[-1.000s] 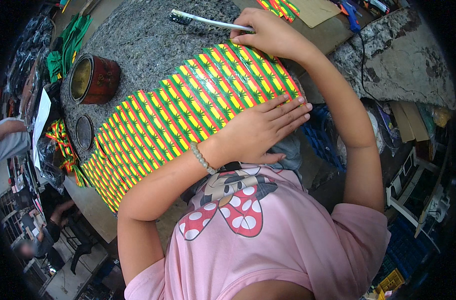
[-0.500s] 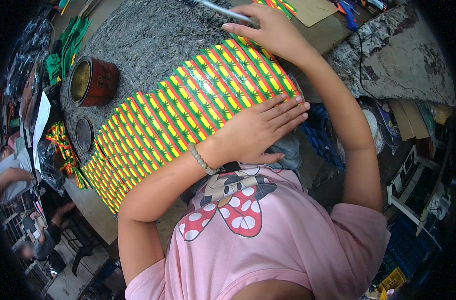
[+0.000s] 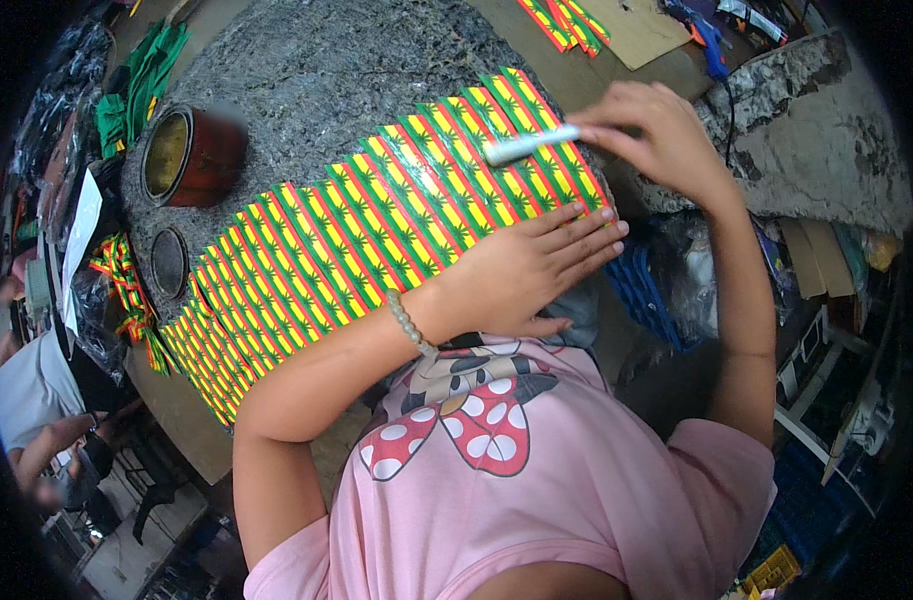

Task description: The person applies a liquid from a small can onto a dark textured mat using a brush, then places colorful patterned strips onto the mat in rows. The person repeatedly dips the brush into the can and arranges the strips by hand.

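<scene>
Many printed strips (image 3: 366,215) in green, yellow and red with dark leaf shapes lie in a slanting, fanned row. My left hand (image 3: 531,260), a beaded bracelet at its wrist, rests with fingers stretched over the near ends of the strips at the right. In my right hand (image 3: 656,135) is a brush (image 3: 534,146) with a pale, light-blue handle, gripped between thumb and fingers. Its far end is low over the strips at the row's right part; motion blurs it, and whether it touches them I cannot tell.
Beneath the strips is a dark, rough, crusted surface (image 3: 326,80). On it stand a red-brown tin (image 3: 211,160) and a round lid (image 3: 169,262). More strips (image 3: 566,22), tan card (image 3: 641,30) and a blue glue gun (image 3: 709,45) lie at the back right. Another person (image 3: 46,400) is at the far left.
My right hand has come from beyond the strips toward me and to the right, and the brush is now over the strips. My left hand has hardly moved.
</scene>
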Demonstrator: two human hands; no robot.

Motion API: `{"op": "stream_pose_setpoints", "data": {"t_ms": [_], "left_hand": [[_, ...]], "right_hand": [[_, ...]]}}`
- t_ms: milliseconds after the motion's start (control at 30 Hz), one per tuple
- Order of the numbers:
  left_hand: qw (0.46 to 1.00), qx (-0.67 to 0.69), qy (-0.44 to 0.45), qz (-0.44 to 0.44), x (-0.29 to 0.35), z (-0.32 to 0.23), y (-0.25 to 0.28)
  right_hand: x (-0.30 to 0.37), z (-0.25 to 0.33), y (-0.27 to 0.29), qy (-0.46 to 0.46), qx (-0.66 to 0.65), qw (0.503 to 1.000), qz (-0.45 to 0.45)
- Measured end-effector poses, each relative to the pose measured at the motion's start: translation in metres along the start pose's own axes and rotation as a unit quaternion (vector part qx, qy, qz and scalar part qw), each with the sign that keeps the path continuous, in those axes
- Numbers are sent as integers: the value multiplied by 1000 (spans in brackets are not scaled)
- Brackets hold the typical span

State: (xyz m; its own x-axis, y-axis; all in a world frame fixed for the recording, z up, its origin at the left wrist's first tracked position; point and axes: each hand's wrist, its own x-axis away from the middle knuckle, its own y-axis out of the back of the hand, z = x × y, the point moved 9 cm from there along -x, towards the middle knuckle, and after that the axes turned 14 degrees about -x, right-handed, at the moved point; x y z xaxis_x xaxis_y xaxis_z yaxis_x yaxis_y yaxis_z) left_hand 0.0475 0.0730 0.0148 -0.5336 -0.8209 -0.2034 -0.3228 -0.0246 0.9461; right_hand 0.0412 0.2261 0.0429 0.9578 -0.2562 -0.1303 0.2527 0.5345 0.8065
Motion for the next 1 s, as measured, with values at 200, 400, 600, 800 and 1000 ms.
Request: {"op": "stream_pose_setpoints", "data": {"t_ms": [200, 400, 600, 800, 1000], "left_hand": [[1000, -5, -9, 0, 1, -2, -2], [998, 35, -32, -43, 6, -4, -5], [991, -40, -44, -120, 8, -5, -8], [987, -65, -45, -143, 1, -4, -26], [948, -222, -107, -201, -9, -12, -32]], "right_hand": [[-60, 1, 7, 104, 119, 967, -201], [-91, 52, 33, 99, -127, 960, -230], [-172, 197, -1, 227, 3, 968, -110], [-267, 264, -109, 222, 247, 943, 25], [-285, 239, -103, 160, 131, 971, 120]]}}
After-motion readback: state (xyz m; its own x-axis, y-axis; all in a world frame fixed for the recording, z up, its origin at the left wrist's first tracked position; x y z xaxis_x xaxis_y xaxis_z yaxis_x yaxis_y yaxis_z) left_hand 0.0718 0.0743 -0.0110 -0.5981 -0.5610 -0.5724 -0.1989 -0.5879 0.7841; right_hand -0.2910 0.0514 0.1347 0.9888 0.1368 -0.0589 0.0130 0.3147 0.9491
